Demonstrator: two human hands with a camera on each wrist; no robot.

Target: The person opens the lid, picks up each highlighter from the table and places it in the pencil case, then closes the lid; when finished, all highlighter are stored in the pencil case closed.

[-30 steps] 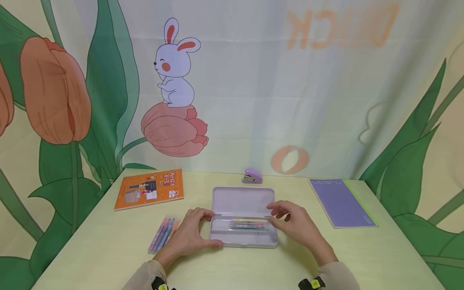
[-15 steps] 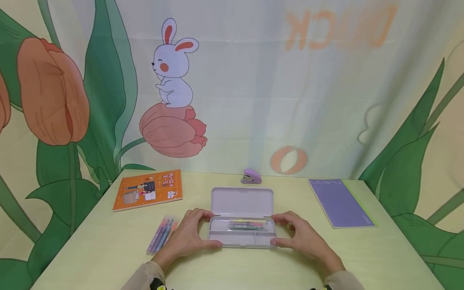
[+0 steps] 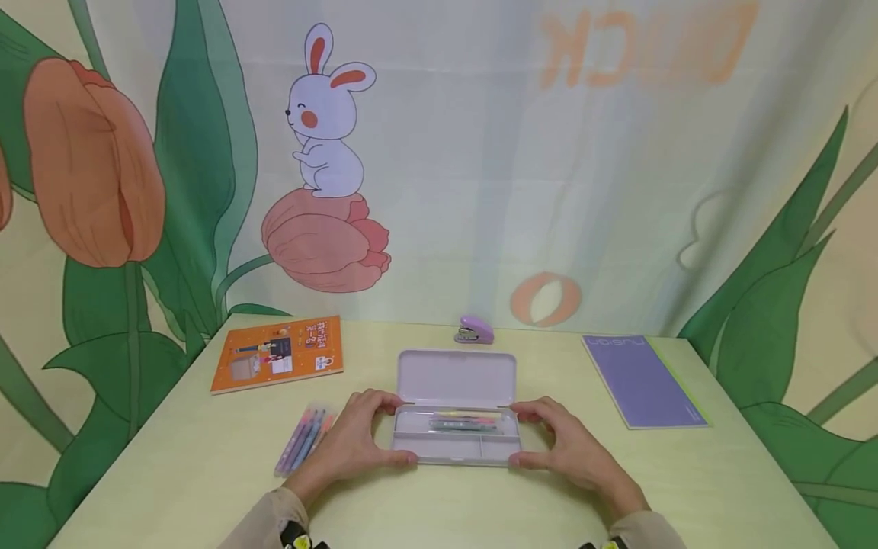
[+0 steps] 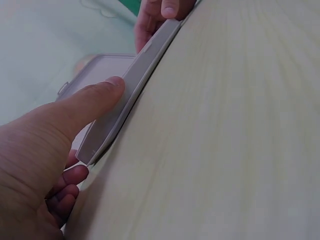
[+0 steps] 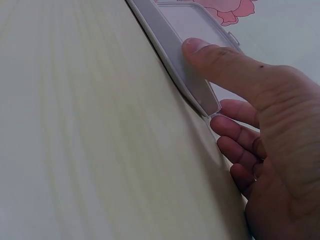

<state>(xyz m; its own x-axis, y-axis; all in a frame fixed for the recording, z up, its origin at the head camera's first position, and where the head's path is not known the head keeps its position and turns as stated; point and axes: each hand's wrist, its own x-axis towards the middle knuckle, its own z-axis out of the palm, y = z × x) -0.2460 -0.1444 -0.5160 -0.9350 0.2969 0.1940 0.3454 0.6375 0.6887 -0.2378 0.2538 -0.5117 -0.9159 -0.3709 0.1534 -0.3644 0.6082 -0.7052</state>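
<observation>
A pale grey-lilac pencil case [image 3: 456, 377] lies open on the table, its lid tipped back away from me. Several coloured pens [image 3: 465, 424] lie in its rear compartment. My left hand [image 3: 358, 436] holds the case's left end, thumb on the front wall and fingers at the back corner. At the other end, my right hand [image 3: 571, 448] grips it the same way. In the right wrist view, the thumb [image 5: 220, 62] presses the front wall of the case [image 5: 172, 42]. Left of my left hand lies a pack of markers [image 3: 302, 441], partly hidden by that hand.
An orange book [image 3: 277, 354] lies at the back left of the table [image 3: 439, 511]. Behind the case stands a small purple stapler [image 3: 474, 330]. A purple notebook [image 3: 645, 381] lies to the right. A printed curtain [image 3: 453, 191] hangs behind the table.
My right hand has come down from the case's back right corner to grip its right end, thumb now at the front. My left hand has kept its hold.
</observation>
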